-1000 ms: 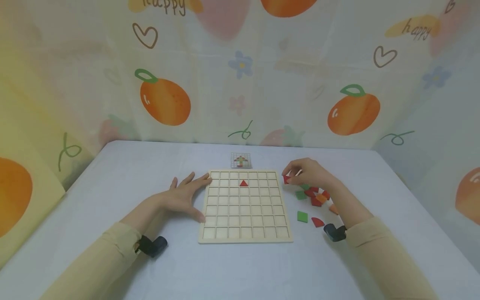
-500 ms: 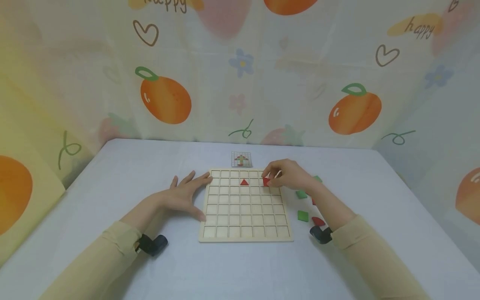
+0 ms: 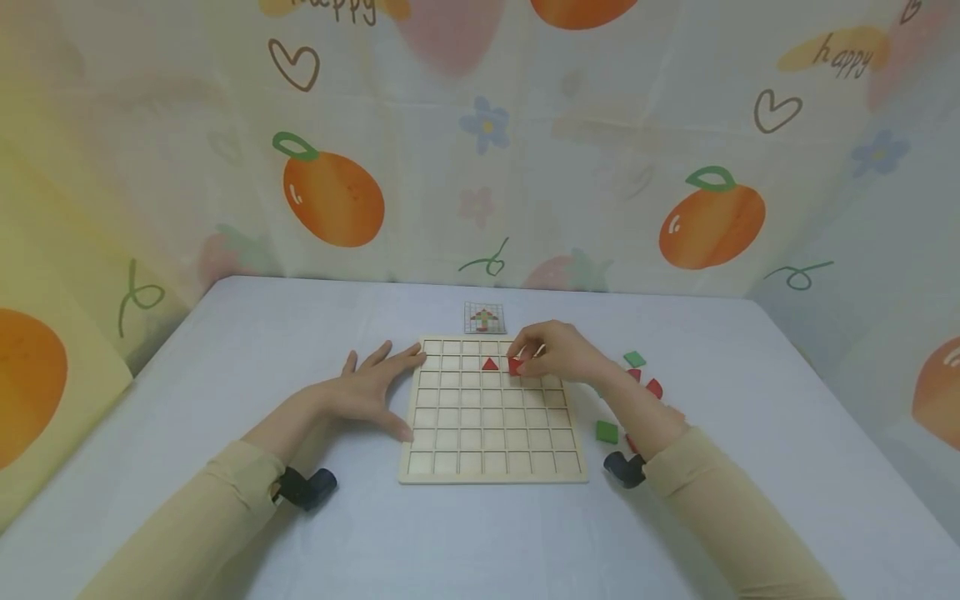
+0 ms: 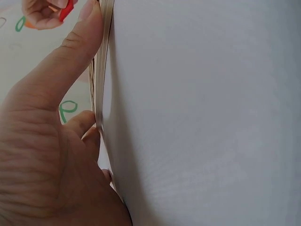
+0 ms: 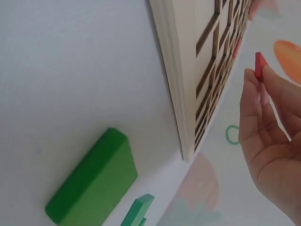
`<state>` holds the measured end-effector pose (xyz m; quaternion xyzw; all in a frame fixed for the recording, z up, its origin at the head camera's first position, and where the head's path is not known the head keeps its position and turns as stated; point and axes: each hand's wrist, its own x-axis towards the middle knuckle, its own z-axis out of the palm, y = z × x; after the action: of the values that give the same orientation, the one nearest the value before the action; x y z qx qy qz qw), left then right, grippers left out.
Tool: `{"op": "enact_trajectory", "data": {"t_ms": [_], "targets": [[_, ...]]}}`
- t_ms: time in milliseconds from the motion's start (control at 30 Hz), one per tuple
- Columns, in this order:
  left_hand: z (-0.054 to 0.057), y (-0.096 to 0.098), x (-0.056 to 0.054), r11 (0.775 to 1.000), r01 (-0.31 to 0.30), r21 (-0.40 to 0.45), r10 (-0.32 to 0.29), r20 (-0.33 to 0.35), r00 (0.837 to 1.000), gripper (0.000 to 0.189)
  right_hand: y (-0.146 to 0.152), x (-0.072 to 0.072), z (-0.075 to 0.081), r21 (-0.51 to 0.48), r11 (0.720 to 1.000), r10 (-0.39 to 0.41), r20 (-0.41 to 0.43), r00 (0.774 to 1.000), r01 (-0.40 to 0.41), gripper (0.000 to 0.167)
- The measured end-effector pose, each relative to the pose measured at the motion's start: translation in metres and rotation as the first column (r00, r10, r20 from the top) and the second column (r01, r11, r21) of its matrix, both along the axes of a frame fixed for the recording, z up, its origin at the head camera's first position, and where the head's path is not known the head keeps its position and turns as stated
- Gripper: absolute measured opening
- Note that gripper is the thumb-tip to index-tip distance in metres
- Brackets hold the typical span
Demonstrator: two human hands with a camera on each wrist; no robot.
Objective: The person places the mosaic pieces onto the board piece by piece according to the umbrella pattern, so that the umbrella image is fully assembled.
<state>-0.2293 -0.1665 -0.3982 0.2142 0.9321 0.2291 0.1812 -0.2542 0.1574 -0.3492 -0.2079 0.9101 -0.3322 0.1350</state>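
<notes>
A pale wooden grid board [image 3: 480,417] lies on the table, with one red triangle tile [image 3: 490,364] in its second row from the back. My left hand [image 3: 360,396] has its fingers spread along the board's left edge, thumb and fingertips touching it; the left wrist view shows the thumb [image 4: 66,61] against the rim. Over the board, just right of the triangle, my right hand [image 3: 558,350] pinches a small red tile [image 5: 259,66] between thumb and fingers. It is held up off the board; its full shape is partly hidden by the fingers.
Right of the board lie loose tiles: a green square [image 3: 607,432], another green tile [image 3: 634,358], and several red and orange ones partly behind the right forearm. A small pattern card [image 3: 484,317] sits behind the board. A printed curtain [image 3: 420,167] hangs behind the table.
My right hand has carried the red tile leftward from the loose tiles to over the board, near the red triangle. The left hand stays at the board's left edge.
</notes>
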Motion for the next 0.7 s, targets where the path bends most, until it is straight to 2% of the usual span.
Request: {"op": "enact_trajectory", "data": {"t_ms": [300,700], "targets": [[0.001,0.001,0.001,1.0,0.005,0.007,-0.005,-0.001,1.0,0.122,-0.008,0.001,-0.01,0.042,0.999,0.0,-0.03,1.0,0.001,0.014],[0.001,0.001,0.002,1.0,-0.002,0.002,0.002,-0.003,1.0,0.121,-0.014,0.005,-0.015,0.098,0.992,-0.071,-0.047,0.996,0.076,0.008]]}}
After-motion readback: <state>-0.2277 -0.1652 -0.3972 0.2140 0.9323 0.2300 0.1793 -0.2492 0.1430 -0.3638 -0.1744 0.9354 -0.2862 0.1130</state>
